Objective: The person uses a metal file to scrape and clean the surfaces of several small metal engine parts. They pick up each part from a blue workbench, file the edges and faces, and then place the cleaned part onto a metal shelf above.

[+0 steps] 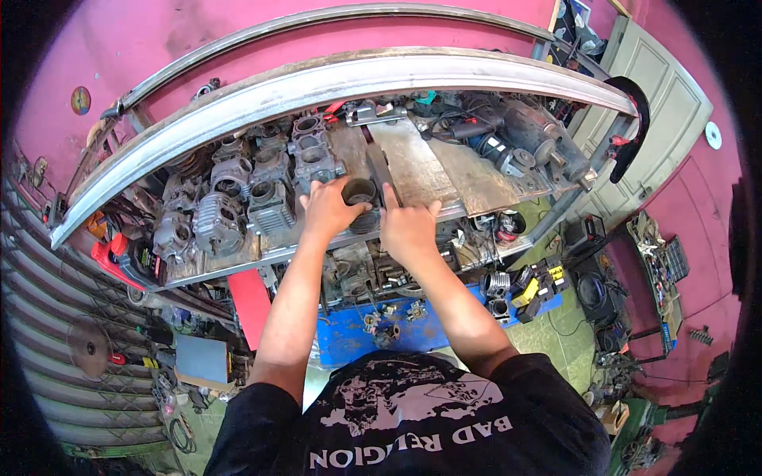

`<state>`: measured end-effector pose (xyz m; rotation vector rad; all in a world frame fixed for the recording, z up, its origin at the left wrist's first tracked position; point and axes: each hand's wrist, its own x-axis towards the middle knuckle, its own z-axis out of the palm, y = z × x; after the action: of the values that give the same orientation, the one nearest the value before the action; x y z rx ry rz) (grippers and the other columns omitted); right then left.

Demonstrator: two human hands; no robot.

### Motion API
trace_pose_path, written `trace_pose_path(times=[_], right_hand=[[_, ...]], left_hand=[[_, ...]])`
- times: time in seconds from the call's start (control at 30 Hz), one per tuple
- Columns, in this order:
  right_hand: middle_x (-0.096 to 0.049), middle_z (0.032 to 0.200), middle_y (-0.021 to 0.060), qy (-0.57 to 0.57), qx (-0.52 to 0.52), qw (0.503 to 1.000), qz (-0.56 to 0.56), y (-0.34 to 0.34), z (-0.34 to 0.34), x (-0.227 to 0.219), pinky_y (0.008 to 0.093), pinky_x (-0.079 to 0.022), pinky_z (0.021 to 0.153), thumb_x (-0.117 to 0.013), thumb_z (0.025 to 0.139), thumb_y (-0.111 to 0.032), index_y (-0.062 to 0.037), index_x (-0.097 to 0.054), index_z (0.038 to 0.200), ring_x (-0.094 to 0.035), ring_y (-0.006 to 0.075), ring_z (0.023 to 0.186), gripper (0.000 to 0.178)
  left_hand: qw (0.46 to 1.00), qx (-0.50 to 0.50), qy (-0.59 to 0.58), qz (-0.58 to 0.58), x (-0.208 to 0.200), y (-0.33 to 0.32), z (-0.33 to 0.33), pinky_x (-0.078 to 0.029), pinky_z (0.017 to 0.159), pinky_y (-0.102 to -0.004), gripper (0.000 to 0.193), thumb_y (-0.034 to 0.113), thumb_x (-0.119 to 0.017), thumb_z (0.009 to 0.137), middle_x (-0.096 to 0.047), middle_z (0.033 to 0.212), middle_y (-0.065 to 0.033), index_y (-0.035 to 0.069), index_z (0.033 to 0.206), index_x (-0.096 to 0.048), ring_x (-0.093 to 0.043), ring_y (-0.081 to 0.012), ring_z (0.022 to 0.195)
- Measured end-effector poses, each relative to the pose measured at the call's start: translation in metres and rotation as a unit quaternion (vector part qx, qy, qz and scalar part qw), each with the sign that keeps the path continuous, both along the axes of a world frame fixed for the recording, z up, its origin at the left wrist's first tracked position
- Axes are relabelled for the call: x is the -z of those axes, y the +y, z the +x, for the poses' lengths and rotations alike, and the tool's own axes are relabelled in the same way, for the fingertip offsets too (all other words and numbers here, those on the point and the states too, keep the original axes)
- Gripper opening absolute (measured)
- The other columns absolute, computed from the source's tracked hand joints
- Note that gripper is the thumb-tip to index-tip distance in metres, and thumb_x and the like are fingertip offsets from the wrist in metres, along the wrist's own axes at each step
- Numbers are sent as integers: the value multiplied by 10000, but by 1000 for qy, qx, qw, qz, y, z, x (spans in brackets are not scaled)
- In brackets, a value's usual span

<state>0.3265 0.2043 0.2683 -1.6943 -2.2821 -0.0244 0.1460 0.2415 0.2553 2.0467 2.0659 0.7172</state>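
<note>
A round, hollow metal cylinder sleeve (362, 193) stands near the workbench's front edge, its open mouth facing up. My left hand (327, 210) is closed on its left side, with the thumb across the near rim. Just right of the sleeve lies a long, flat, dark metal bar (378, 163), perhaps a file, pointing away from me. My right hand (409, 232) is at its near end, one finger stretched along it. The other fingers are curled, partly hidden under the hand.
Several engine cylinder blocks (218, 222) crowd the bench's left side. Wooden boards (413, 163) cover the middle, and a dark motor-like tool (484, 123) lies at right. A pale rail (373, 71) spans overhead. Below are a blue board (333, 337) with small parts and yellow boxes (526, 293).
</note>
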Motion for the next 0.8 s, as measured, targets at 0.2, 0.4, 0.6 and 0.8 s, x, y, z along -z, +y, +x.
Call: trace_pose_path(times=[0.2, 0.4, 0.6, 0.8], right_hand=[[-737, 756, 135, -17, 1, 993, 115, -26, 5, 17, 572, -350, 961, -649, 942, -285, -60, -615, 1426, -714, 333, 794, 536], [-771, 1061, 195, -64, -37, 995, 59, -31, 9, -10, 605, -327, 974, -562, 949, -231, -24, -574, 1468, -747, 344, 889, 559], [-764, 857, 174, -8, -3, 999, 50, 7, 1, 5, 620, -319, 1054, -639, 944, -317, -63, -633, 1418, -736, 342, 881, 538], [-778, 881, 147, -105, -38, 994, 6, -46, 11, -34, 612, -325, 1028, -538, 936, -173, -42, -559, 1487, -750, 322, 866, 566]], left_hand=[[999, -4, -19, -33, -4, -1, -1, -372, 1092, -618, 783, 492, -901, 723, -691, 1372, -51, 227, 1418, -654, -531, -333, 1328], [999, -12, -24, -38, -3, -1, -5, -375, 1081, -637, 761, 462, -907, 726, -689, 1371, -52, 234, 1408, -657, -535, -341, 1325], [999, 14, -37, -30, -5, 1, 2, -385, 1066, -648, 765, 449, -910, 722, -689, 1367, -65, 228, 1408, -654, -542, -364, 1320], [1000, -1, -27, -15, 5, 2, -9, -402, 1053, -648, 764, 442, -911, 719, -703, 1348, -72, 219, 1404, -658, -569, -369, 1301]])
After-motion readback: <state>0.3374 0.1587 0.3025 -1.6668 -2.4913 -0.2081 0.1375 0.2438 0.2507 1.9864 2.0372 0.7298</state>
